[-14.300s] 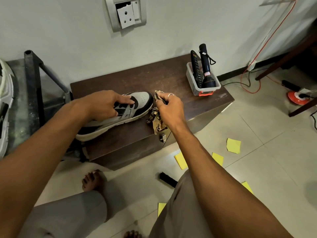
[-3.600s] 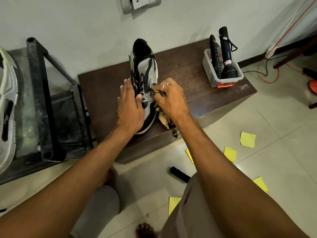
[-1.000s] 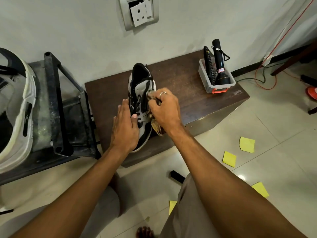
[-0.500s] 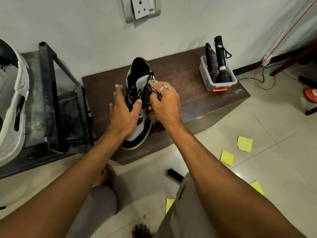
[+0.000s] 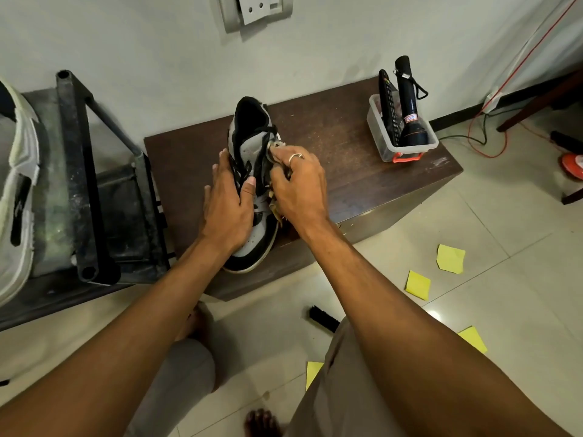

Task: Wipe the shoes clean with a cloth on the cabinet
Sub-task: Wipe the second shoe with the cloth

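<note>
A grey, white and black sneaker (image 5: pixel 252 134) stands on the dark brown cabinet (image 5: pixel 340 146), toe toward me, heel toward the wall. My left hand (image 5: pixel 228 203) lies over its laces and left side, fingers fairly straight, thumb on the tongue. My right hand (image 5: pixel 296 184), with a ring on one finger, grips a crumpled tan cloth (image 5: pixel 275 146) and presses it against the shoe's right side near the collar. A tail of the cloth hangs below that hand.
A clear plastic tub (image 5: pixel 402 143) with a black torch and a remote stands at the cabinet's right end. A dusty metal rack (image 5: pixel 82 184) with another shoe (image 5: pixel 15 190) is on the left. Yellow notes (image 5: pixel 449 258) and a black brush (image 5: pixel 323 320) lie on the floor tiles.
My right hand with the cloth has stayed at the shoe's right collar. My left hand has settled flatter over the laces. The view has shifted slightly.
</note>
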